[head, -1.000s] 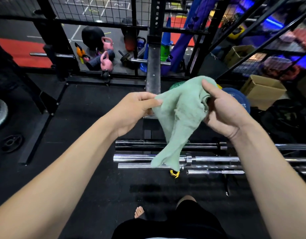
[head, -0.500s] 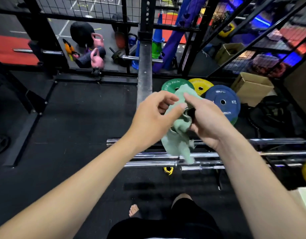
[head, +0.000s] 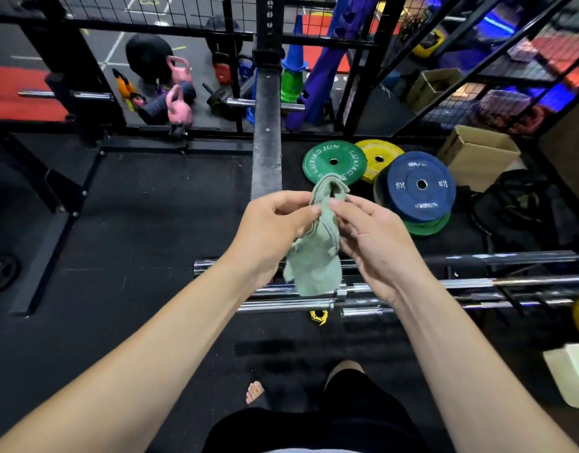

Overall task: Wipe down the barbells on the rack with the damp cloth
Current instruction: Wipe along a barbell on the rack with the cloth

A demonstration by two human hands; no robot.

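From the head view, the left hand (head: 275,223) and right hand (head: 376,237) both pinch the bunched green cloth (head: 317,250) above four barbells (head: 471,282) on the floor rack. Beyond the barbells lie four weight plates (head: 420,186); two pink kettlebells (head: 178,107) sit farther back.

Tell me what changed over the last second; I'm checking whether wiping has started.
The hands came together: a second ago they held the cloth spread wide; now the left hand and right hand pinch it bunched into a narrow fold. Neither let go. The barbells lie untouched on the rack below, so wiping has not begun.
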